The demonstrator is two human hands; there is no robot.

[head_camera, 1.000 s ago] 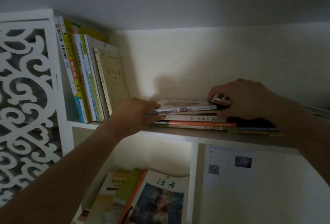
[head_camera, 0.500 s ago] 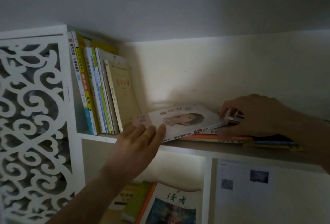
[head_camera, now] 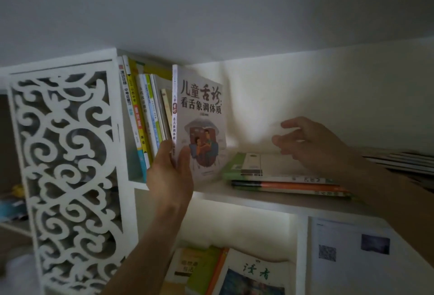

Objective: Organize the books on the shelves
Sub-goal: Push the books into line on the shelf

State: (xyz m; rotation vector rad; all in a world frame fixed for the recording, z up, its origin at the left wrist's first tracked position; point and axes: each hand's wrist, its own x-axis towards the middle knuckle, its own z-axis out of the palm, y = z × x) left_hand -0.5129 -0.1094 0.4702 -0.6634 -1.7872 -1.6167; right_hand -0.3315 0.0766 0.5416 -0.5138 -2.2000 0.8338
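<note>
Left hand [head_camera: 170,172] gripped the pale illustrated book [head_camera: 199,121] by its lower spine, upright beside the standing row of books [head_camera: 145,116] on the upper shelf [head_camera: 258,198]. Right hand [head_camera: 312,144] hovered, fingers loose, over the flat stack [head_camera: 281,177].

We see a pale grey ceiling or wall surface [head_camera: 211,8] filling the upper part of the view, well above both hands. Behind the hands stands the cream back wall [head_camera: 305,88] of the white shelf unit [head_camera: 234,197], lit by a soft bright patch between them. To the left of the left hand, the unit's white fretwork side panel [head_camera: 68,165] shows scrolling cut-outs. Below the hands a glow brightens the lower compartment's back [head_camera: 234,229], and a white upright divider [head_camera: 301,254] separates it from a white panel [head_camera: 352,259] under the right hand. The room is dim overall.
</note>
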